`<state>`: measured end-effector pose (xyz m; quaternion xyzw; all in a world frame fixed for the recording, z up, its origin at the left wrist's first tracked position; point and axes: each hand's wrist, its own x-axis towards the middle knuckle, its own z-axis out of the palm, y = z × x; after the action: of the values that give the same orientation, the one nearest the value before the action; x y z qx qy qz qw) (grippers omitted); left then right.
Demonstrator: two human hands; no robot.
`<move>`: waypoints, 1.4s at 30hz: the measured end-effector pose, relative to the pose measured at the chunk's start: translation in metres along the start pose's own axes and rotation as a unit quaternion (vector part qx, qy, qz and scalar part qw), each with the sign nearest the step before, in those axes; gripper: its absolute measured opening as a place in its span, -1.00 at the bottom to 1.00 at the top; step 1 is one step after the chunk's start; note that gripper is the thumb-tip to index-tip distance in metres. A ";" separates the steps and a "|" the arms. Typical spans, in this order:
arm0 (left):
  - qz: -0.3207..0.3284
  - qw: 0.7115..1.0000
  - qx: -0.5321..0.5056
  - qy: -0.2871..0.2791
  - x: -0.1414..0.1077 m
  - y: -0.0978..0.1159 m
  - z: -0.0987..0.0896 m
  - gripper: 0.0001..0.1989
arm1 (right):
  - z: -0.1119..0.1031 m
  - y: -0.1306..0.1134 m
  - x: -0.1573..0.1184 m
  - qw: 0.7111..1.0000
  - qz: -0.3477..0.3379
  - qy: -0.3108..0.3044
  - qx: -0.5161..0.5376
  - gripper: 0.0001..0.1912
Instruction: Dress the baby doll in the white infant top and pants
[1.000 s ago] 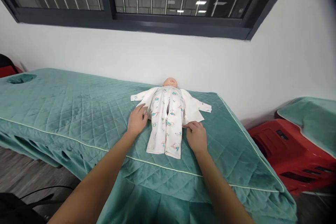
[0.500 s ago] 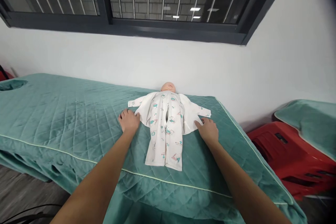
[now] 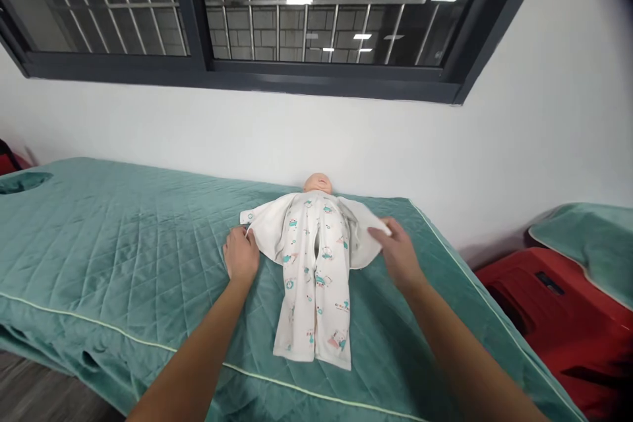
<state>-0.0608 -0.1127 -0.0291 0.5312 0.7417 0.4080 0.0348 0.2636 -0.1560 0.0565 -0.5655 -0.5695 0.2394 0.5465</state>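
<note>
Both hands are on the clothing, well apart from each other, one on each side of the doll (image 3: 318,182). The left hand (image 3: 241,254) sits low against the bed, thumb and fingers pinched on one outer edge of the white top (image 3: 270,227). Across from it, the right hand (image 3: 398,250) clamps the opposite flap between thumb and fingers, its corner raised, pale inner side showing. So the top spreads wide like wings! A short stretch of printed sleeve (image 3: 246,217) pokes out just past the left hand.

Between the flaps lie the printed trousers (image 3: 326,283), white with small teal and pink figures, reaching from near the doll's neck down towards the bed's front edge. The legs lie side by side, straight and flat, a dark slit showing high between them. The doll's head rests near the wall.

Under it all runs the quilted green cover (image 3: 148,264), pale piping along its edge, a round hollow (image 3: 24,182) at the far left. Out right, a red plastic seat (image 3: 534,303) stands beside the bed, green cloth (image 3: 588,237) draped over it. Behind, a white wall (image 3: 198,125) rises to a dark-framed window (image 3: 316,72) with metal bars beyond the glass.
</note>
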 end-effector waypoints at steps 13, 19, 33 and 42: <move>0.109 0.934 -0.313 -0.132 -0.004 0.077 -0.030 -0.68 | 0.032 -0.041 0.040 0.985 -0.021 -0.139 -0.099 -0.73; 0.437 0.831 -0.210 -0.274 0.006 0.113 -0.027 -0.85 | 0.073 -0.019 0.110 0.972 0.015 -0.073 -0.225 -0.67; 0.117 0.900 -0.256 -0.333 0.101 0.163 0.052 -0.78 | 0.090 0.004 0.114 0.981 0.132 -0.040 -0.135 -0.81; 0.095 0.926 -0.189 -0.313 0.098 0.170 0.063 -0.78 | 0.085 0.006 0.123 0.982 0.178 -0.065 0.016 -0.66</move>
<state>0.0564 0.0210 0.0757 0.6836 0.5478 0.3552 0.3264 0.2193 -0.0135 0.0702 -0.6322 -0.4906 0.3782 0.4655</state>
